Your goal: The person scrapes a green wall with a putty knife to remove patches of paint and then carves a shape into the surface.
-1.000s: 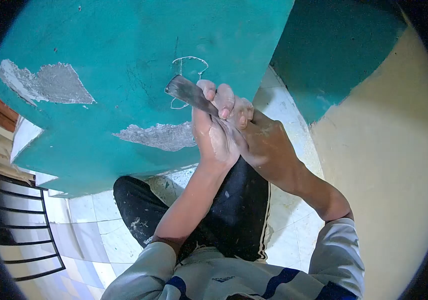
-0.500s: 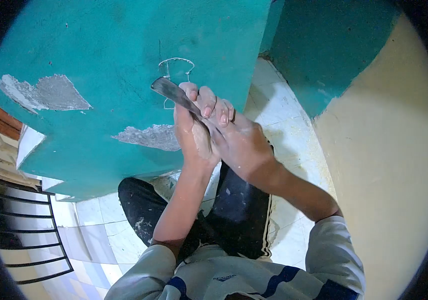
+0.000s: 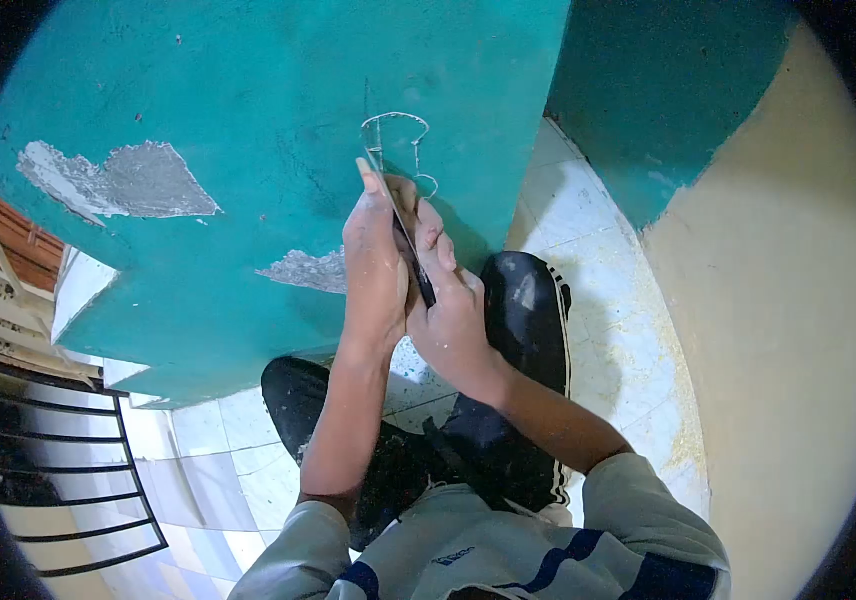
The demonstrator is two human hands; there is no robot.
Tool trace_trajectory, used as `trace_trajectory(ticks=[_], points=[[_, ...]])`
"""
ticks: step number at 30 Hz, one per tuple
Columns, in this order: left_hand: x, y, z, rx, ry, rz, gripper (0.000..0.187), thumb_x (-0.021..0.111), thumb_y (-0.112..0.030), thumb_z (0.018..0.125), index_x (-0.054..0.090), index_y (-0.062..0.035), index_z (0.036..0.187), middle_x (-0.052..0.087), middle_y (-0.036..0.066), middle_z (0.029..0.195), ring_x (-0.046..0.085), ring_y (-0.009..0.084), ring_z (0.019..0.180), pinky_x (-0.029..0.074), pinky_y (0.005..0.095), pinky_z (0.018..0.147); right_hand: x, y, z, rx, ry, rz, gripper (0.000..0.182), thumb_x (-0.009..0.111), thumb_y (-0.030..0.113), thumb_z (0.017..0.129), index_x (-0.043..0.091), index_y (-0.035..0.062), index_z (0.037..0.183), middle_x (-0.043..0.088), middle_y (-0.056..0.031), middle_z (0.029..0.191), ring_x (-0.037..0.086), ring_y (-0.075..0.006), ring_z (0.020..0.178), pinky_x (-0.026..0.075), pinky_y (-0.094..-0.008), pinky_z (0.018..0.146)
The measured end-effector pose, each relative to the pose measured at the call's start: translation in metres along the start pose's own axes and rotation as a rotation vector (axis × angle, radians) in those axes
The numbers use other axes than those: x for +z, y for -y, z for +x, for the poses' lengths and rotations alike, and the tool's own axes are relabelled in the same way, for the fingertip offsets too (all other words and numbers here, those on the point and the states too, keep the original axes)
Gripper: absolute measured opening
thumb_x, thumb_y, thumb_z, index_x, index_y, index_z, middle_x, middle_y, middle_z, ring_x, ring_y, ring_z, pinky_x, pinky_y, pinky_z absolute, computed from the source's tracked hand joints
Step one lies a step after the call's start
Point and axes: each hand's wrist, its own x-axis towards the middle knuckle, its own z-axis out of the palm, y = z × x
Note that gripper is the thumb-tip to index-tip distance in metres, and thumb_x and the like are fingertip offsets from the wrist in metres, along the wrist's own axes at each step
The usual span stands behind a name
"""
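Observation:
Both of my hands grip one metal scraper (image 3: 400,222), its thin blade seen edge-on between them. My left hand (image 3: 373,265) presses along the blade with a finger near its tip. My right hand (image 3: 448,310) clasps the handle just below. The blade tip meets the teal painted wall (image 3: 248,90) at a scratched white outline (image 3: 396,145). A grey patch of bare plaster (image 3: 306,270) lies just left of my left hand.
A larger bare plaster patch (image 3: 128,180) marks the wall at left. My dark trouser legs (image 3: 508,330) rest on the white tiled floor (image 3: 598,260). A cream wall (image 3: 778,300) rises at right. Black metal railing (image 3: 58,480) stands at lower left.
The scraper has turned from flat and angled left to edge-on and nearly upright, its tip now at the scratched outline. Both hands shifted with it, and my view moved slightly.

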Motion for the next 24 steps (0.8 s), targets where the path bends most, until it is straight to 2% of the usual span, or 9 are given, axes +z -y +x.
trace_trajectory(ticks=[6,9,12,15,18,21,24], points=[[-0.011,-0.028,-0.004,-0.018,-0.008,0.365,0.04,0.033,-0.038,0.106,0.049,-0.0063,0.089,0.048,0.004,0.072,0.046,0.0113,0.061,0.04,0.0259,0.055,0.045,0.02,-0.006,0.147,-0.15,0.203,0.058,0.059,-0.005,0.083,0.04,-0.0078,0.138,0.058,-0.0325,0.114,0.059,-0.0496,0.105,0.048,-0.0427,0.087],[-0.017,-0.042,-0.002,-0.025,0.049,0.545,0.042,0.034,-0.036,0.107,0.052,-0.0045,0.086,0.049,0.003,0.074,0.046,0.0109,0.066,0.04,0.0265,0.06,0.058,0.033,-0.004,0.158,-0.193,0.173,0.059,0.059,-0.004,0.084,0.037,-0.0087,0.138,0.055,-0.0321,0.121,0.057,-0.0445,0.113,0.047,-0.0413,0.092],[-0.024,-0.049,0.0,0.083,0.089,0.79,0.045,0.035,-0.036,0.107,0.055,-0.0008,0.087,0.052,0.004,0.076,0.047,0.0126,0.07,0.042,0.0283,0.066,0.073,0.046,-0.003,0.315,-0.22,0.371,0.06,0.061,-0.001,0.084,0.036,-0.0082,0.138,0.053,-0.0297,0.126,0.056,-0.0376,0.117,0.046,-0.0401,0.094],[-0.035,-0.055,0.002,0.125,0.093,0.974,0.046,0.036,-0.035,0.107,0.058,0.0011,0.089,0.053,0.005,0.077,0.048,0.014,0.074,0.042,0.03,0.07,0.09,0.059,0.002,0.291,-0.356,0.428,0.063,0.063,0.001,0.085,0.034,-0.0066,0.141,0.053,-0.0257,0.127,0.056,-0.0316,0.116,0.045,-0.0396,0.094],[-0.05,-0.061,0.002,0.129,0.2,1.024,0.047,0.036,-0.035,0.106,0.061,0.0013,0.092,0.055,0.006,0.078,0.049,0.0144,0.074,0.042,0.03,0.07,0.1,0.061,0.002,0.347,-0.315,0.567,0.064,0.062,0.002,0.086,0.032,-0.0065,0.142,0.052,-0.0226,0.129,0.054,-0.0303,0.119,0.042,-0.0389,0.098],[-0.051,-0.069,0.002,0.025,0.221,1.055,0.047,0.036,-0.035,0.106,0.058,0.0017,0.089,0.052,0.006,0.076,0.046,0.0145,0.072,0.042,0.0311,0.068,0.104,0.063,0.004,0.386,-0.33,0.654,0.063,0.061,0.001,0.086,0.032,-0.0065,0.141,0.052,-0.0218,0.128,0.054,-0.0302,0.118,0.041,-0.0383,0.099],[-0.045,-0.07,0.005,0.08,0.252,1.015,0.046,0.034,-0.031,0.106,0.051,0.0081,0.087,0.051,0.028,0.077,0.044,0.0439,0.072,0.04,0.0453,0.069,0.104,0.059,0.005,0.355,-0.357,0.581,0.061,0.06,0.0,0.086,0.033,-0.0062,0.14,0.053,-0.021,0.126,0.055,-0.0298,0.116,0.041,-0.0376,0.099]])
